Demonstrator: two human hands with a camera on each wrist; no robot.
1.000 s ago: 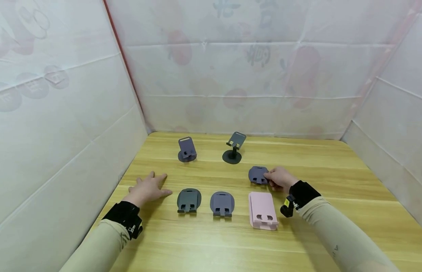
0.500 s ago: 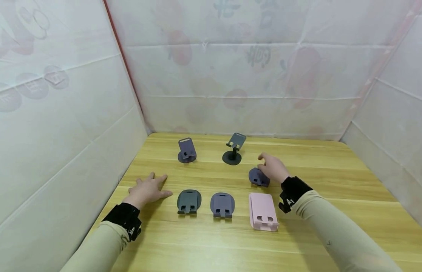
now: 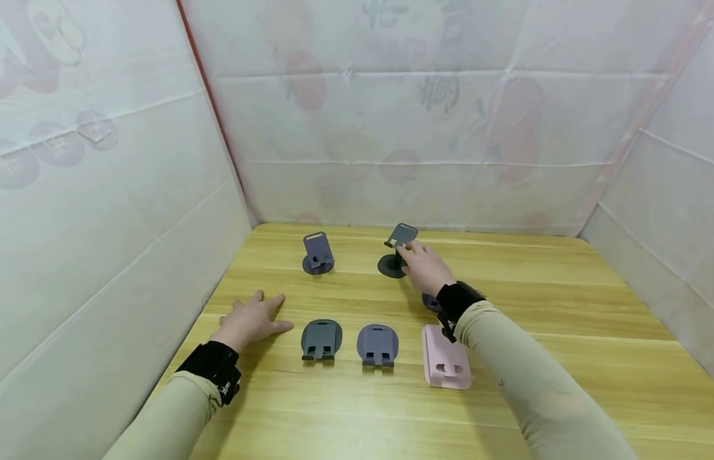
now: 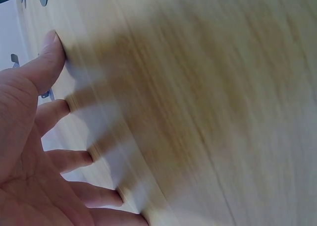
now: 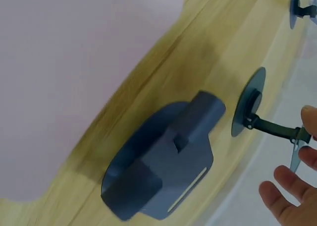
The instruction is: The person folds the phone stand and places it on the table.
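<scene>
So the black stand [image 3: 395,252] sits at the far middle of the counter [image 3: 564,332], upright on its round base with a thin stem and a small plate tilted at the top. My right hand [image 3: 424,267] is right up against it, just to its right and a touch nearer me, fingers reaching in toward the stem and plate. From the wrist view my fingertips [image 5: 297,186] look loosely spread beside the plate edge, not wrapped round anything yet, so I'd call that hand apart and holding nothing; whether a fingertip is actually touching the plate, I can't tell. The stand's long axis runs straight up from the counter, so the way in is from the side, which is how my fingers are lined up.

My left hand [image 3: 250,319] is way off on the near left, flat on the counter with fingers splayed, holding nothing. So the right one is by far the closer.

Around it: a folded blue stand [image 5: 163,166] lies flat just behind my right wrist, a pink one [image 3: 445,358] nearer me, two more folded ones, grey [image 3: 321,337] and blue-grey [image 3: 377,344], in the front row, and a purple stand [image 3: 318,253] propped open at the far left.
</scene>
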